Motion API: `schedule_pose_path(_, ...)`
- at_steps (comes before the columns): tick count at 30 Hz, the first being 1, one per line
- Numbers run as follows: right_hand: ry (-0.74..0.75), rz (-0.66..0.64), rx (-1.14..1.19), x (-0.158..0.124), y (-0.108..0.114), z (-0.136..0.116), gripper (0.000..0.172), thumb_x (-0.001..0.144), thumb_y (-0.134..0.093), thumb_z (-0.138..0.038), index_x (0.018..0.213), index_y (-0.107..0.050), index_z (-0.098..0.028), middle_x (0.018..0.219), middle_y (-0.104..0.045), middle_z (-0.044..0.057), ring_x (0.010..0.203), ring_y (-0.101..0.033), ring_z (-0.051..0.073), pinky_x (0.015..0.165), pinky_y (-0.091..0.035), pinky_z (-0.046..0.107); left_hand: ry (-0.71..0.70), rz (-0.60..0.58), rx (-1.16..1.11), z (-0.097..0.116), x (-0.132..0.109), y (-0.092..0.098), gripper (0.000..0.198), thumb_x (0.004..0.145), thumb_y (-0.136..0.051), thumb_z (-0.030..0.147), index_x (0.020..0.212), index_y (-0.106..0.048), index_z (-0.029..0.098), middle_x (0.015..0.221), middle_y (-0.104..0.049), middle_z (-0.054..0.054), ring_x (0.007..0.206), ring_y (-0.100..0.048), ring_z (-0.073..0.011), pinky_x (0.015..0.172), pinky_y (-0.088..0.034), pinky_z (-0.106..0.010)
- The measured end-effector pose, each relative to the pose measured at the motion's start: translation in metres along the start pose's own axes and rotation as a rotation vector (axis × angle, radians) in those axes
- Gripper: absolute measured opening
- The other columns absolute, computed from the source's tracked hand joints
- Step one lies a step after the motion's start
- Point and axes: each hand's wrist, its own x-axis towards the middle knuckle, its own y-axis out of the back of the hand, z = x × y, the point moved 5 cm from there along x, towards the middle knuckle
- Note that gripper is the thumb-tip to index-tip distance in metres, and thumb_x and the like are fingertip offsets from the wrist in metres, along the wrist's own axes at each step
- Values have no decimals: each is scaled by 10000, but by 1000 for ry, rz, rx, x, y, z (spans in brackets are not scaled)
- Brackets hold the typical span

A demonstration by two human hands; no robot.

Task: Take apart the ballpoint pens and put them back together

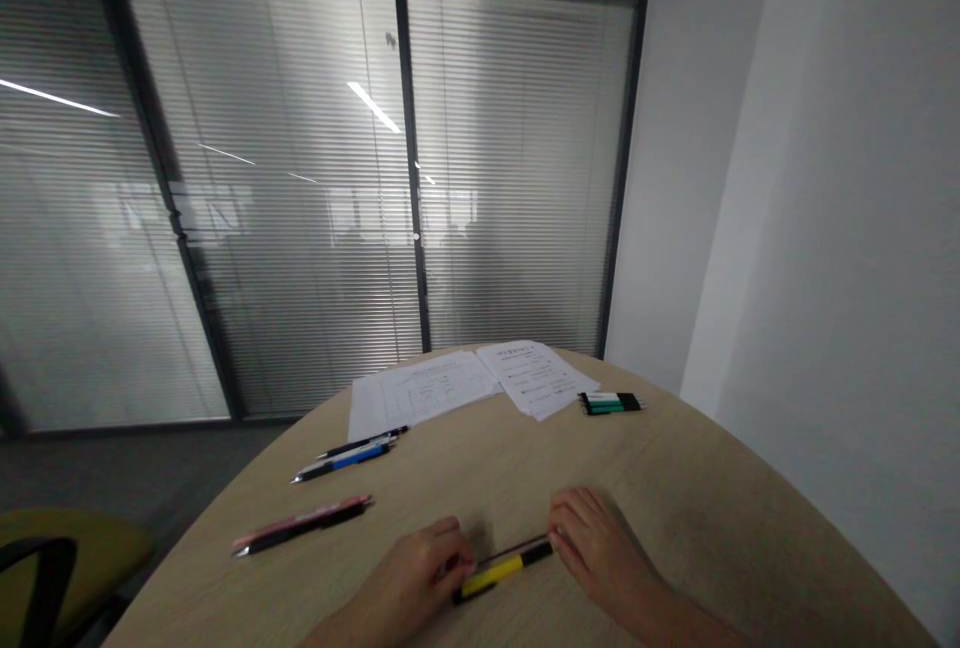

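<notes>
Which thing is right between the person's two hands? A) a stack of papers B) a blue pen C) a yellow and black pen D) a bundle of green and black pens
C. The yellow and black pen lies on the table between the fingertips of the left hand and the right hand.

On the tabletop (660, 498), papers (457, 386) lie at the far side, with a bundle of pens (610, 403) to their right. Two pens (352, 456) lie left of centre, a further pair of pens (300, 525) nearer them. Closest, a pen (504, 571) lies between the left hand (405, 578) and right hand (600, 548).
</notes>
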Motion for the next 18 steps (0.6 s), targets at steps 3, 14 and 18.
schedule_pose_path(3, -17, -8, 8, 0, 0, 1, 134, 808, -390, -119, 765, -489, -198, 781, -563, 18, 754, -504, 156, 717, -394, 299, -10, 9, -4, -3, 0, -1, 139, 788, -437, 221, 747, -570, 208, 784, -551, 12, 706, -527, -106, 623, -360, -174)
schedule_pose_path(14, -142, 3, -58, -1, -8, 35, 127, 776, -450, -100, 779, -531, -198, 831, -567, 27, 815, -506, 177, 742, -388, 328, 79, 118, 61, -38, 7, 25, 181, 793, -407, 246, 728, -560, 174, 754, -552, -10, 685, -510, -126, 616, -358, -203)
schedule_pose_path(18, -182, 7, -97, -2, -15, 46, 130, 757, -498, -100, 761, -562, -214, 877, -565, 25, 840, -501, 188, 748, -383, 344, 103, 145, 95, -48, 8, 27, 187, 795, -399, 246, 718, -558, 185, 766, -553, -8, 710, -516, -132, 631, -358, -208)
